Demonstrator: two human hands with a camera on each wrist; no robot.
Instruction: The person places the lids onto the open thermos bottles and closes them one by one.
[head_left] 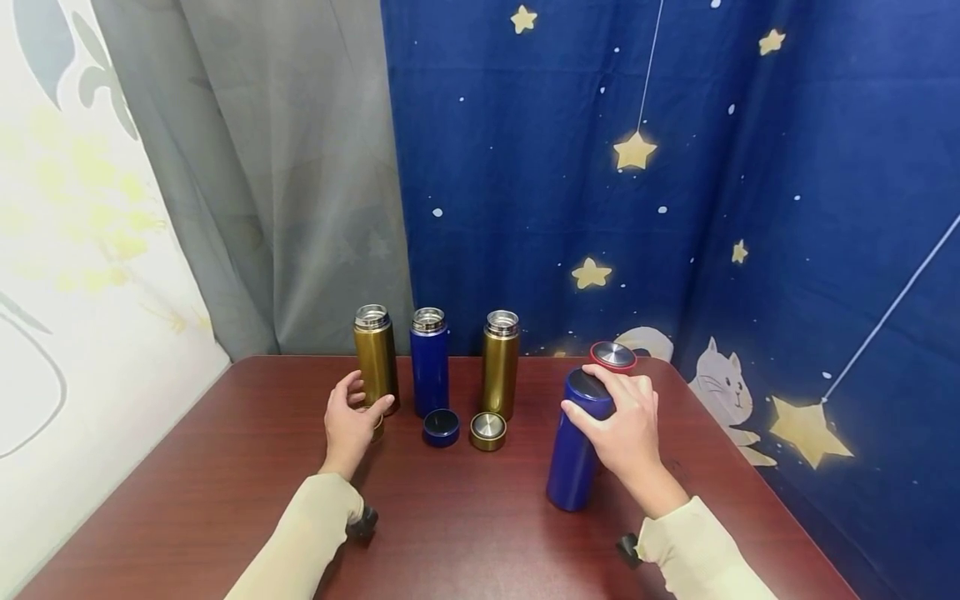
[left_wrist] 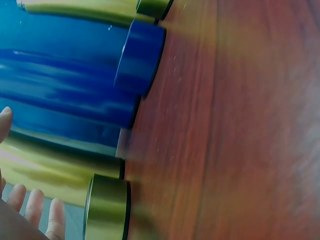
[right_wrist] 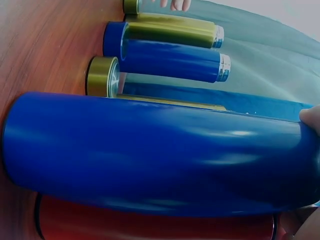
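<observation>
My right hand (head_left: 626,417) grips the top of a capped blue thermos bottle (head_left: 573,467), thumb and fingers around its dark-topped lid. The bottle spans the right wrist view, nearly upright over the table. My left hand (head_left: 352,421) is beside the left gold bottle (head_left: 377,358), fingers spread and thumb apart. A gold lid (left_wrist: 107,207) lies by that hand, mostly hidden in the head view. A lidless blue bottle (head_left: 430,367) and another lidless gold bottle (head_left: 500,371) stand to its right. In front of them lie a blue lid (head_left: 441,427) and a gold lid (head_left: 488,431).
A red bottle (right_wrist: 155,220) stands behind the gripped one; its red-rimmed silver lid (head_left: 613,356) shows past my right hand. All stand on a reddish-brown wooden table (head_left: 465,533). Grey and starry blue curtains (head_left: 525,167) hang behind its far edge.
</observation>
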